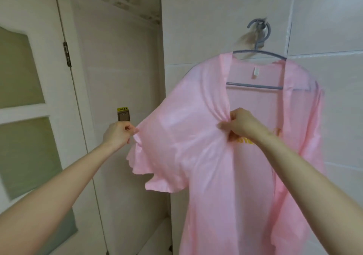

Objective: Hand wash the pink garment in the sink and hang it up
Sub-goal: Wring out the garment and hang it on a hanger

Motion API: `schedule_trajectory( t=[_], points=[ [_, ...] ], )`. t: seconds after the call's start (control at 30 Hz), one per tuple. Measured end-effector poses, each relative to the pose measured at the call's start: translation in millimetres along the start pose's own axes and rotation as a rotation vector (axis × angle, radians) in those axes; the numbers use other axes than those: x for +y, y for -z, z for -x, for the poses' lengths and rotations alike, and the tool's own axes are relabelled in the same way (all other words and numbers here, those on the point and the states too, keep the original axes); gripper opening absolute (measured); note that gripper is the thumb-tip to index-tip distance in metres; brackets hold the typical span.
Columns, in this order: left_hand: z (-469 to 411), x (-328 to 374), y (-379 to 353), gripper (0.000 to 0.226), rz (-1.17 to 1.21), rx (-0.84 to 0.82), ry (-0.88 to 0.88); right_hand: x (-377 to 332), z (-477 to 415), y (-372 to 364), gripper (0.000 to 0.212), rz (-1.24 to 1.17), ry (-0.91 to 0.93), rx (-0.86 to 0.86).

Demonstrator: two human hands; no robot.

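One pink garment (220, 162), one grey hanger (259, 52), one socket (123, 115), one door (29, 9); two hands: left hand (117, 132), right hand (242, 124).

Garment (225, 156) on hanger (255, 86) on wall hook (262, 28), door (29, 97) left.

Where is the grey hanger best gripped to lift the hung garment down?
Probably the bare neck of the hanger, just under its hook, reached from the front: the pink garment drapes over both its arms, and the tiled wall lies right behind.

Home bathroom: tiled wall (216, 28), frosted-glass door (25, 74).
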State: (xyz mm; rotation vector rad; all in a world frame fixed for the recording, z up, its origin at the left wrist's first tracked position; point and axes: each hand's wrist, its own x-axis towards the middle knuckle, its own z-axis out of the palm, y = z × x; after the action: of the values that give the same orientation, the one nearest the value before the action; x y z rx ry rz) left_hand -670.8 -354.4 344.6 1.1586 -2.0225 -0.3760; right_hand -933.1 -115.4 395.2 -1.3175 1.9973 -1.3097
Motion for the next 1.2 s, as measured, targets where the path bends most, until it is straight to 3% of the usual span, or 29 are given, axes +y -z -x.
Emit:
schedule_trajectory(
  t=[0.07,0.17,0.23,0.3,0.37,0.43,0.47,0.57,0.67,0.77,0.83,0.93,1.0,1.07,1.13,1.2],
  points=[
    [-1,-1,2,0.016,0.047,0.005,-0.016,0,-2,-4,0.016,0.087,0.015,0.005],
    [2,-4,1,0.013,0.086,-0.005,-0.028,-13,15,-2,0.025,-0.231,-0.002,-0.383],
    [4,-5,1,0.014,0.120,0.003,-0.032,-8,6,1,0.030,-0.122,0.006,-0.320],
    [6,-4,3,0.014,0.124,0.009,-0.030,-5,3,-3,0.010,0.086,0.019,-0.140],
    [6,-3,4,0.015,0.113,0.005,-0.031,-7,5,-5,0.008,-0.009,0.014,-0.212],
    [8,-3,3,0.015,0.111,-0.014,-0.042,-12,15,-5,0.015,-0.221,-0.002,-0.405],
    [9,-3,3,0.014,0.106,-0.020,-0.053,-12,13,-5,0.014,-0.214,0.010,-0.403],
    [15,1,6,0.015,0.161,-0.075,-0.083,-2,6,-5,0.037,0.102,0.030,-0.185],
    [20,-11,8,0.023,0.176,-0.234,-0.100,2,4,-4,0.057,-0.062,0.004,-0.290],
    [25,-23,5,0.018,0.109,-0.318,-0.132,2,3,-4,0.044,0.075,-0.001,-0.091],
    [26,-25,3,0.019,0.090,-0.275,-0.130,4,0,-7,0.044,0.207,0.005,0.050],
    [24,-29,5,0.020,-0.025,-0.202,-0.118,6,-4,-9,0.040,0.356,0.094,0.119],
    [25,-33,9,0.024,-0.085,-0.187,-0.098,10,-5,-13,0.023,0.234,0.102,0.059],
    [29,-35,11,0.030,-0.100,-0.201,-0.078,16,-5,-19,0.011,-0.073,0.040,-0.053],
    [34,-38,11,0.028,-0.095,-0.259,-0.067,25,-5,-20,0.034,-0.315,0.001,-0.170],
    [40,-41,9,0.028,-0.105,-0.314,-0.072,29,-3,-22,0.063,-0.305,-0.030,-0.259]
  ],
)
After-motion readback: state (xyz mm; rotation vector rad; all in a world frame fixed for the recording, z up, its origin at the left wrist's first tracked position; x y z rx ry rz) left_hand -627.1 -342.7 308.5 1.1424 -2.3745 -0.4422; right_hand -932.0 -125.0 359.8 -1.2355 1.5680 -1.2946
